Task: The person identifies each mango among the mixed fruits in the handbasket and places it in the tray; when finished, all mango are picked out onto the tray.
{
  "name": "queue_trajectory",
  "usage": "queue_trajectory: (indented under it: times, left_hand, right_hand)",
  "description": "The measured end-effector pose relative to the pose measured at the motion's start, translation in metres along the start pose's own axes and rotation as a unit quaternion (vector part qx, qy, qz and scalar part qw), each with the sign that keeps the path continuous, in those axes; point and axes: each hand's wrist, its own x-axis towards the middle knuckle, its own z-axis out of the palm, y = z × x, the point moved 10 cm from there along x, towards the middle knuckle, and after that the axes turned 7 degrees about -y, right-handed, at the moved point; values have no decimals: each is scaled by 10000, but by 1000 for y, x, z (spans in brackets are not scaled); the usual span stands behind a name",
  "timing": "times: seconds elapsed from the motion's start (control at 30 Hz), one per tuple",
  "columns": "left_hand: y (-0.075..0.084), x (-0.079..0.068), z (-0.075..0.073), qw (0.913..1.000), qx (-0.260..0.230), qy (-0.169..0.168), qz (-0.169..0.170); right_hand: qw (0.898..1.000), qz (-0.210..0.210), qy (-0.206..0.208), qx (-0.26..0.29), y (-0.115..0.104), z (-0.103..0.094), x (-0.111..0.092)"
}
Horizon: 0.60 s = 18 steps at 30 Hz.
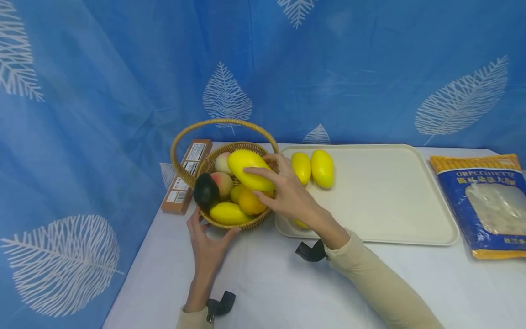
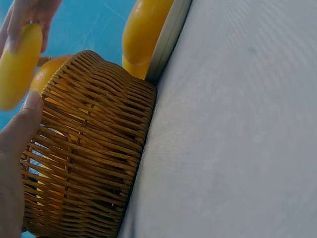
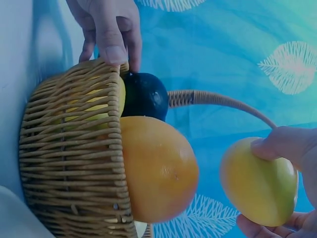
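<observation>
My right hand [image 1: 289, 189] grips a yellow mango [image 1: 248, 167] over the wicker basket [image 1: 258, 223]; in the right wrist view the mango [image 3: 257, 181] is apart from the fruit below. My left hand [image 1: 209, 246] holds the basket's near left side, its thumb [image 2: 32, 101] at the rim. Inside the basket lie a dark green avocado [image 1: 206, 191], two peaches [image 1: 222, 183], an orange [image 1: 249, 201], a long yellow fruit [image 1: 230, 214] and a small greenish-yellow fruit [image 1: 235, 194]. The basket's arched handle [image 1: 223, 121] stands up behind them.
Right of the basket lies a cream tray [image 1: 386, 196] with two mangoes [image 1: 322, 169] at its left end and more yellow fruit partly hidden by my right arm. A pasta bag [image 1: 485, 205] lies at the far right. A brown box [image 1: 186, 178] is left of the basket, before a blue curtain.
</observation>
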Motion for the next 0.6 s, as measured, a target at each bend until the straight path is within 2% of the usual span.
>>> queue_trajectory:
  times: [0.37, 0.6]
  left_hand:
    - [-1, -1, -1, 10000, -34, 33, 49]
    - [-2, -2, 1, 10000, -44, 35, 17]
  right_hand:
    - [9998, -64, 123, -146, -1, -12, -19]
    - [9969, -418, 658, -97, -16, -46, -31]
